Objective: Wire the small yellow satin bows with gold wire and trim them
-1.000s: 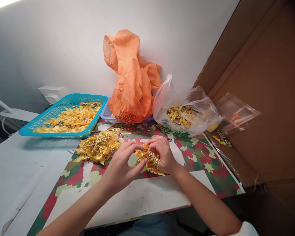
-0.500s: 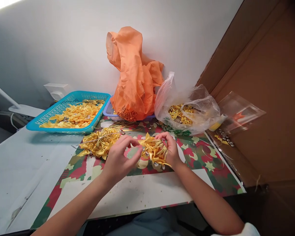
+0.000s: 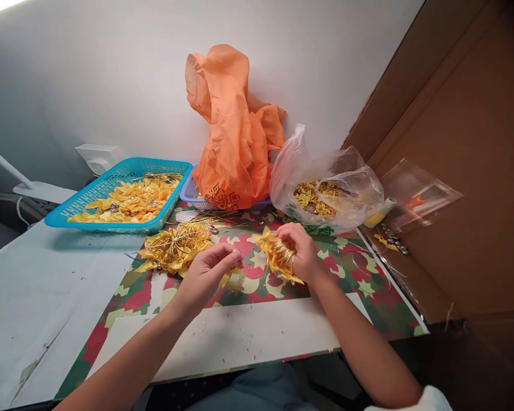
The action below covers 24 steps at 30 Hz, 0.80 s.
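Two bare hands work above a table covering printed in green, red and cream camouflage (image 3: 368, 288). The right hand (image 3: 303, 252) is clamped on a bundle of yellow ribbon flowers (image 3: 273, 251), its fingers curled around the gold wire stems and the petals pointing toward the left hand. The left hand (image 3: 209, 268) has thumb and forefinger pressed together, pinching a single yellow ribbon piece (image 3: 230, 278) that hangs blurred just below the fingertips. The hands are apart from each other, with patterned covering showing between them.

Just beyond the left hand lies a second heap of yellow ribbon flowers (image 3: 175, 242), gold wires spread across its top. Loose gold wires (image 3: 218, 219) lie behind that heap. A teal plastic basket (image 3: 107, 226), at the back left, holds many more yellow flowers. Against the wall, a crumpled orange bag (image 3: 231, 131) sits in a lavender basket (image 3: 189, 195). To its right, a clear plastic bag (image 3: 355, 171) contains gold pieces (image 3: 314, 200), with a small yellow container (image 3: 377, 216) beside it.

Nearer the person, a white sheet (image 3: 188, 354) is sprinkled with tiny specks. Brown cardboard (image 3: 466, 137) stands along the right side.
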{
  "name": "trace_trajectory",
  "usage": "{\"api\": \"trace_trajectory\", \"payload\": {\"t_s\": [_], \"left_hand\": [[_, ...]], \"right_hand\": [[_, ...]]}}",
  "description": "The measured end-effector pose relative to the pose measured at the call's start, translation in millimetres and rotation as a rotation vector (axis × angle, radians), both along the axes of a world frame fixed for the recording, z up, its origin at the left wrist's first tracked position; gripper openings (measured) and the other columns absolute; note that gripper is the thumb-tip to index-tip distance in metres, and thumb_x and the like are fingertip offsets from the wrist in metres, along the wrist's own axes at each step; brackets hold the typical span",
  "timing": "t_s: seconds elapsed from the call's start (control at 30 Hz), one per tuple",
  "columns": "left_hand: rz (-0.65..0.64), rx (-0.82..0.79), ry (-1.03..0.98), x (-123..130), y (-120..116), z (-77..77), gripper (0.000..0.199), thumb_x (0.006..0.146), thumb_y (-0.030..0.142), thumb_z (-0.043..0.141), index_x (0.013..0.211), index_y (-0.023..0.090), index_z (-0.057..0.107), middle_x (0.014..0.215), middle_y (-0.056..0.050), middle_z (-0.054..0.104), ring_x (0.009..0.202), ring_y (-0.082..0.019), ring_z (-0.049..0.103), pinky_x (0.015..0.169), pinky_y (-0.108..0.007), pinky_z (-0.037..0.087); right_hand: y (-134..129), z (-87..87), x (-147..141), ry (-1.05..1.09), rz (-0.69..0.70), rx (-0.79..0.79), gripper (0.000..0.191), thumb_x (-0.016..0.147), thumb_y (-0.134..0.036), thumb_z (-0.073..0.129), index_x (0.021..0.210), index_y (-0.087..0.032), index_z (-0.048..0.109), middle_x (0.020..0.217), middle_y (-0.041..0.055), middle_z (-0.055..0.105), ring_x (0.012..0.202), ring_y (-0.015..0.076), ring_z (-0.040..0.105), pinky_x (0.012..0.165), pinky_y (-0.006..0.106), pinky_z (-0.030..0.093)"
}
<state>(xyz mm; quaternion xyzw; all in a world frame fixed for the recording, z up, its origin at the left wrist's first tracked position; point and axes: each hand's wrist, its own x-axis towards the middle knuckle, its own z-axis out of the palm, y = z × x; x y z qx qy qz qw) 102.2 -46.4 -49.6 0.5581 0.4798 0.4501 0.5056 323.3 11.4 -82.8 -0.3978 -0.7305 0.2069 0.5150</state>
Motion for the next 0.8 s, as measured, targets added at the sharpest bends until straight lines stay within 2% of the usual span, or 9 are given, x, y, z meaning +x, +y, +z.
{"api": "trace_trajectory", "payload": {"t_s": [0.1, 0.17, 0.3, 0.4, 0.47, 0.57, 0.7, 0.8], "left_hand": [[0.060, 0.044, 0.078, 7.9, 3.2, 5.9, 0.022, 0.082, 0.040, 0.058, 0.079, 0.020, 0.066, 0.081, -0.004, 0.069, 0.079, -0.020, 0.062, 0.076, -0.034, 0.049], [0.032, 0.126, 0.220, 13.2, 5.8, 9.3, 0.021, 0.083, 0.036, 0.055, 0.085, 0.021, 0.069, 0.090, -0.006, 0.072, 0.089, -0.023, 0.062, 0.082, -0.039, 0.047], [-0.130, 0.236, 0.493, 21.9, 7.8, 13.4, 0.019, 0.081, 0.039, 0.060, 0.080, 0.021, 0.067, 0.085, -0.003, 0.071, 0.085, -0.023, 0.060, 0.087, -0.042, 0.043], [-0.102, 0.282, 0.617, 31.2, 6.6, 13.4, 0.037, 0.068, 0.053, 0.073, 0.073, 0.020, 0.056, 0.077, -0.001, 0.064, 0.077, -0.022, 0.056, 0.077, -0.038, 0.043], [-0.066, 0.279, 0.683, 38.4, 5.9, 11.5, 0.049, 0.058, 0.059, 0.078, 0.072, 0.021, 0.050, 0.074, -0.001, 0.059, 0.074, -0.022, 0.052, 0.067, -0.034, 0.041], [-0.076, 0.213, 0.680, 45.5, 6.9, 6.3, 0.050, 0.058, 0.056, 0.078, 0.077, 0.021, 0.048, 0.077, -0.001, 0.057, 0.073, -0.022, 0.051, 0.061, -0.031, 0.038], [-0.202, 0.123, 0.545, 43.9, 11.4, -0.6, 0.034, 0.067, 0.036, 0.072, 0.087, 0.020, 0.051, 0.087, -0.001, 0.060, 0.078, -0.020, 0.054, 0.066, -0.030, 0.042], [-0.229, 0.061, 0.510, 41.0, 15.0, -3.2, 0.026, 0.066, 0.028, 0.066, 0.086, 0.020, 0.052, 0.082, 0.000, 0.059, 0.073, -0.018, 0.053, 0.063, -0.029, 0.041]], "right_hand": [[-6.3, 6.6, -2.7, -0.170, 0.193, 0.077, 0.006, 0.083, -0.023, 0.061, 0.080, -0.022, 0.056, 0.090, 0.0034, 0.064, 0.089, 0.0197, 0.055, 0.083, 0.035, 0.041], [-11.3, 7.7, -6.5, -0.203, 0.237, 0.093, 0.007, 0.083, -0.023, 0.063, 0.080, -0.022, 0.056, 0.094, 0.0037, 0.064, 0.091, 0.0198, 0.055, 0.084, 0.036, 0.040], [-17.6, 5.5, -12.7, -0.237, 0.221, 0.129, 0.013, 0.084, -0.031, 0.061, 0.076, -0.023, 0.054, 0.093, 0.0039, 0.066, 0.090, 0.0207, 0.055, 0.084, 0.037, 0.038], [-19.9, 4.1, -15.6, -0.261, 0.158, 0.171, 0.020, 0.081, -0.038, 0.060, 0.072, -0.023, 0.051, 0.090, 0.0047, 0.067, 0.085, 0.0219, 0.055, 0.082, 0.038, 0.037], [-21.2, 3.5, -17.1, -0.280, 0.106, 0.186, 0.015, 0.081, -0.031, 0.056, 0.071, -0.023, 0.048, 0.086, 0.0041, 0.067, 0.082, 0.0211, 0.055, 0.079, 0.038, 0.036], [-22.6, 3.0, -18.3, -0.332, 0.046, 0.189, 0.011, 0.079, -0.017, 0.049, 0.069, -0.022, 0.047, 0.077, 0.0017, 0.065, 0.075, 0.0182, 0.055, 0.078, 0.036, 0.035], [-23.3, 2.5, -19.3, -0.362, 0.011, 0.195, 0.010, 0.072, -0.012, 0.049, 0.069, -0.021, 0.046, 0.066, -0.0011, 0.059, 0.065, 0.0158, 0.051, 0.078, 0.035, 0.033], [-23.7, 2.3, -21.5, -0.410, -0.019, 0.148, 0.014, 0.065, -0.008, 0.050, 0.070, -0.021, 0.048, 0.067, -0.0001, 0.060, 0.068, 0.0172, 0.051, 0.077, 0.035, 0.032]]}}
